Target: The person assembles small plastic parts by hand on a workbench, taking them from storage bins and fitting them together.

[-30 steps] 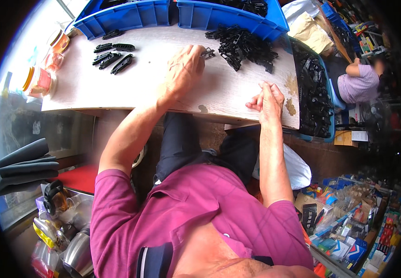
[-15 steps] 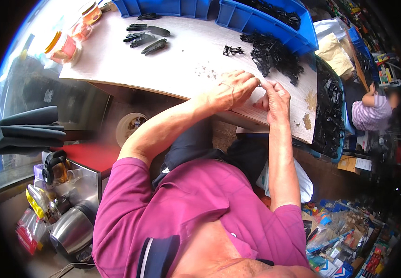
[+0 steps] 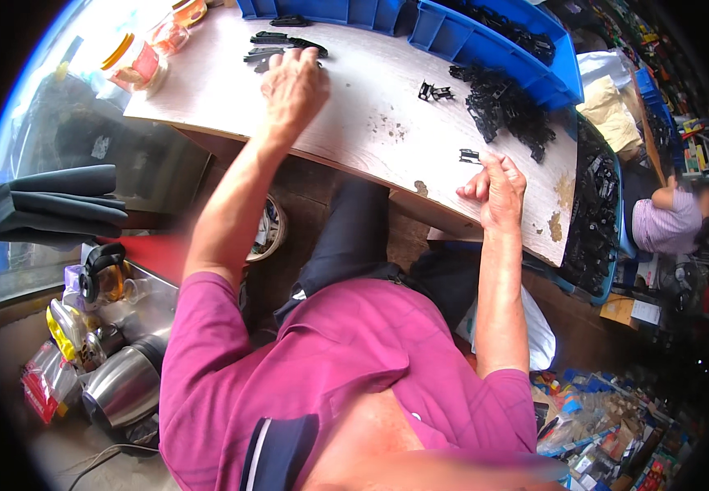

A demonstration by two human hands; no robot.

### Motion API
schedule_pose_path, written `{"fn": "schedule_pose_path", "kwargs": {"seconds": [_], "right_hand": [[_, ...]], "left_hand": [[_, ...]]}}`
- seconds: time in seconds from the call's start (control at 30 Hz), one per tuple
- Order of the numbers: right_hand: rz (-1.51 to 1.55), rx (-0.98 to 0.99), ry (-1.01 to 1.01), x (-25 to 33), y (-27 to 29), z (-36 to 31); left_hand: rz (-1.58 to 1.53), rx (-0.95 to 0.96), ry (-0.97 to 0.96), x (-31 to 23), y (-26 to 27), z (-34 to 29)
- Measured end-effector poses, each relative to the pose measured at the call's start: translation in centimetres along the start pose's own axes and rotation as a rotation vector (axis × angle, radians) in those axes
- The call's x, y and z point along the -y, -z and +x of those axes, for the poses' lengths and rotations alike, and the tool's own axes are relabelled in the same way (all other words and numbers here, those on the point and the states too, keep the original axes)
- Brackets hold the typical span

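At the table's right part, my right hand [image 3: 499, 192] is closed, pinching a small black plastic frame [image 3: 469, 155] between thumb and forefinger. The frame sticks out to the left of the fingertips, over the table. My left hand [image 3: 295, 92] reaches over several long black plastic pieces [image 3: 266, 56] at the far left of the table. Its fingers are bent down among them and slightly blurred. It covers part of the group, so whether it grips one is hidden. Another long black piece [image 3: 290, 20] lies behind them.
Beyond my right hand lie a heap of black frames [image 3: 506, 114] and a loose frame pair [image 3: 435, 92]. Blue bins [image 3: 494, 53] line the back. Jars [image 3: 135, 64] stand at the left edge. A crate of black parts [image 3: 593, 213] adjoins the right edge; a person [image 3: 667, 217] sits beyond.
My hands were together over the front of the table. My left hand has moved away to the long black pieces; my right stays, with the small frame now showing. The view has shifted slightly.
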State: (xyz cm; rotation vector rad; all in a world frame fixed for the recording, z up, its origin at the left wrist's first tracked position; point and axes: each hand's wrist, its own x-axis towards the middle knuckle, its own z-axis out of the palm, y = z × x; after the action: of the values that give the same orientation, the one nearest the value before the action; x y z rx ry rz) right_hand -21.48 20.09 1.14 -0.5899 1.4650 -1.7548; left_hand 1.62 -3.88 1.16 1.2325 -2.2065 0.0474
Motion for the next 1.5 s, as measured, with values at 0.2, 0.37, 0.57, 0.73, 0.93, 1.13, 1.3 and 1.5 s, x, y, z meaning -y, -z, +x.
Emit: {"fn": "schedule_pose_path", "kwargs": {"seconds": [0.2, 0.37, 0.57, 0.73, 0.93, 1.13, 1.3, 1.5], "right_hand": [[0.022, 0.012, 0.004, -0.4, 0.3, 0.1], [0.025, 0.001, 0.021, -0.2, 0.3, 0.0], [0.018, -0.015, 0.013, -0.1, 0.0, -0.1], [0.032, -0.014, 0.037, -0.2, 0.0, -0.2], [0.056, -0.04, 0.049, -0.3, -0.1, -0.3], [0.043, -0.049, 0.044, -0.2, 0.0, -0.4], [0.143, -0.011, 0.044, 0.5, -2.0, -0.7], [0.064, 0.018, 0.119, 0.6, -2.4, -0.5]], "left_hand": [[0.042, 0.166, -0.119, 3.9, -1.4, 1.7], [-0.484, 0.165, -0.045, 0.5, -1.1, 0.6], [-1.089, 0.155, 0.105, -2.9, -2.1, -1.6], [-0.482, 0.099, -0.055, -4.0, -1.8, -2.1], [-0.145, 0.033, -0.194, -3.3, -1.9, -2.3], [-0.154, 0.013, -0.211, -3.1, -1.6, -3.7], [-1.306, 0.275, 0.11, -7.6, -2.4, -6.8], [-1.5, 0.577, 0.367, -13.3, 0.3, -8.4]]}}
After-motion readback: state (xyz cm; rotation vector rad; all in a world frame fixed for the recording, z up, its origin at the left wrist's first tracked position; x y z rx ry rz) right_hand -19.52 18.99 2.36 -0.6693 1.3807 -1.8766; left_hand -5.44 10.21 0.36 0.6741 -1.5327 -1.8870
